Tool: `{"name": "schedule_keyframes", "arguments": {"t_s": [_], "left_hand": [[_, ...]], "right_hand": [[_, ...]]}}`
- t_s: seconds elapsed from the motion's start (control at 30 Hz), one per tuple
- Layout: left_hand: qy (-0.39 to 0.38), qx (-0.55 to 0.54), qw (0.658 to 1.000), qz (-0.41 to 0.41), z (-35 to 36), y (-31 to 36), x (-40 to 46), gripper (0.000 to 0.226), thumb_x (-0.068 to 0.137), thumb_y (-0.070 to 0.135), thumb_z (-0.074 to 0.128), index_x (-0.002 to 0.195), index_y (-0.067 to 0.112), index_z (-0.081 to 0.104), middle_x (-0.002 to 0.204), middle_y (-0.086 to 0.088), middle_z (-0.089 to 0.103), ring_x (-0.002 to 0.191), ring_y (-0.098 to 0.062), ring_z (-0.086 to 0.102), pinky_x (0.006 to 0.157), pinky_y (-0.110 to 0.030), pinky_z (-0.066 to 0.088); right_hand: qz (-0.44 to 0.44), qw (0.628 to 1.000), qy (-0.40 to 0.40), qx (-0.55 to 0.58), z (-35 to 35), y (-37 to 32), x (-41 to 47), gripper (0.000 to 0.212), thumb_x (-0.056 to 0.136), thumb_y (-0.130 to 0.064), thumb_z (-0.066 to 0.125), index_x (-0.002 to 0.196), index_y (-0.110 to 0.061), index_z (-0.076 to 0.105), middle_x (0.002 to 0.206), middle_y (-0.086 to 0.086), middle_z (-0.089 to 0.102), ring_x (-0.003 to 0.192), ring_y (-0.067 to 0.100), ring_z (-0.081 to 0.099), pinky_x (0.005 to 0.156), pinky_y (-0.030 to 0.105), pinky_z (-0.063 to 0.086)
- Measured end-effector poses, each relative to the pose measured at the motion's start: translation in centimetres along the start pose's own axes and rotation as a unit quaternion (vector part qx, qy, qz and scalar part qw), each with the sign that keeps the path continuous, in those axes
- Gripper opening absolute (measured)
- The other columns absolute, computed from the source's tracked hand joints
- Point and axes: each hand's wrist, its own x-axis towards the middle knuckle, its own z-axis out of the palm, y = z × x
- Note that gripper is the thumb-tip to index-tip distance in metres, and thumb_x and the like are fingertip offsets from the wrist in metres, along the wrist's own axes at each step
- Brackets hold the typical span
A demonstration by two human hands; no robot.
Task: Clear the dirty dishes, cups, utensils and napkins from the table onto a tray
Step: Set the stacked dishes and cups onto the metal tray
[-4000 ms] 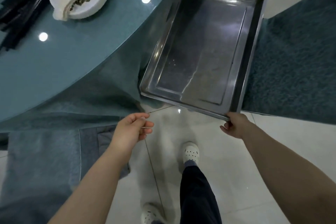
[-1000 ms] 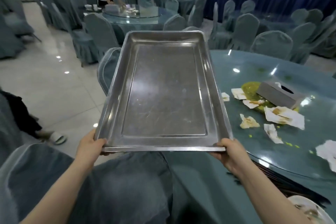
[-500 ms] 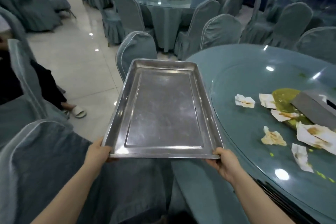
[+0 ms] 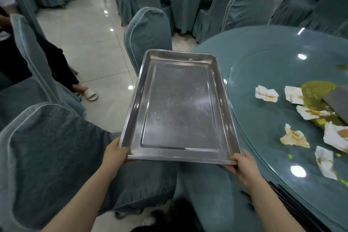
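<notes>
Metal tray (image 4: 178, 111), bare, held out level ahead at about table height, long axis pointing away. Gripped at the two near corners: left hand (image 4: 115, 153) curled round the near-left corner, thumb over the rim; right hand (image 4: 243, 164) curled round the near-right corner. Corner grip probably chosen to balance the long tray and keep its floor free for loading.

Tray's right edge just beside the rim of the round table (image 4: 263, 73), over the gap between two covered chairs (image 4: 148, 32). Contact with table or chair not determinable from this angle. Likely being brought in to park next to the mess, short reach for transfers.

On the glass turntable (image 4: 244, 111): soiled napkins scattered, one nearest the tray (image 4: 266, 94), others crumpled further right (image 4: 293, 138), (image 4: 324, 162). Yellow-green spill (image 4: 318, 88) under a grey tissue box (image 4: 337, 105). Dark chopsticks (image 4: 293, 199) bunched at the near table edge, close to the right forearm. No dishes or cups in view.

Nothing cleared yet. Both hands occupied, so tray must be set down or shifted to one hand before any pickup. Risk: tray tipping if rested only partly on the table rim.

Seated person's leg and sandal (image 4: 88, 93) at far left, well apart.
</notes>
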Motion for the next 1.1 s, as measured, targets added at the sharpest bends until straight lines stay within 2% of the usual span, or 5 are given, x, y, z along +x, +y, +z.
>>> {"name": "schedule_keyframes", "arguments": {"t_s": [0.3, 0.57, 0.73, 0.9, 1.1], "left_hand": [[-0.060, 0.022, 0.998, -0.029, 3.7, -1.3, -0.4, 0.033, 0.093, 0.005, 0.052, 0.125, 0.014, 0.052, 0.100, -0.007, 0.060, 0.081, -0.022, 0.061, 0.049, -0.025, 0.053], [-0.146, -0.030, 0.982, -0.119, 3.0, -1.2, -0.4, 0.024, 0.097, 0.016, 0.051, 0.120, 0.013, 0.052, 0.106, -0.013, 0.060, 0.095, -0.029, 0.060, 0.070, -0.036, 0.054], [-0.123, 0.000, 0.991, -0.061, 1.7, -1.3, -0.4, 0.026, 0.093, 0.016, 0.052, 0.115, 0.016, 0.066, 0.098, -0.009, 0.071, 0.086, -0.021, 0.064, 0.072, -0.034, 0.054], [-0.079, -0.023, 0.997, 0.007, -0.8, -1.1, -0.5, 0.039, 0.096, 0.021, 0.049, 0.135, 0.019, 0.054, 0.135, 0.001, 0.056, 0.123, -0.019, 0.052, 0.108, -0.044, 0.038], [-0.104, -0.078, 0.985, 0.113, -1.4, 1.6, -2.4, 0.032, 0.094, 0.025, 0.056, 0.125, 0.031, 0.060, 0.126, 0.015, 0.061, 0.120, -0.006, 0.054, 0.104, -0.033, 0.039]], "right_hand": [[-0.064, 0.973, 0.206, -0.081, -2.8, 2.6, 1.6, 0.009, 0.085, -0.005, 0.064, 0.091, 0.000, 0.066, 0.076, 0.011, 0.064, 0.065, 0.025, 0.060, 0.058, 0.034, 0.057], [-0.060, 0.965, 0.247, -0.069, -3.8, 3.3, 0.8, 0.034, 0.088, -0.035, 0.063, 0.068, -0.007, 0.061, 0.075, 0.010, 0.064, 0.072, 0.026, 0.063, 0.079, 0.044, 0.055], [-0.078, 0.961, 0.264, -0.036, -4.5, 4.0, -1.0, 0.014, 0.085, -0.021, 0.063, 0.086, -0.010, 0.070, 0.086, 0.008, 0.071, 0.081, 0.023, 0.069, 0.081, 0.041, 0.055], [-0.090, 0.966, 0.244, 0.001, -4.7, 4.8, -3.5, 0.009, 0.086, -0.011, 0.062, 0.092, -0.011, 0.068, 0.083, 0.007, 0.065, 0.073, 0.018, 0.063, 0.070, 0.030, 0.052], [-0.121, 0.965, 0.232, -0.010, -5.3, 6.8, -6.8, 0.013, 0.085, -0.010, 0.065, 0.097, -0.014, 0.068, 0.086, 0.007, 0.067, 0.074, 0.018, 0.061, 0.071, 0.030, 0.051]]}}
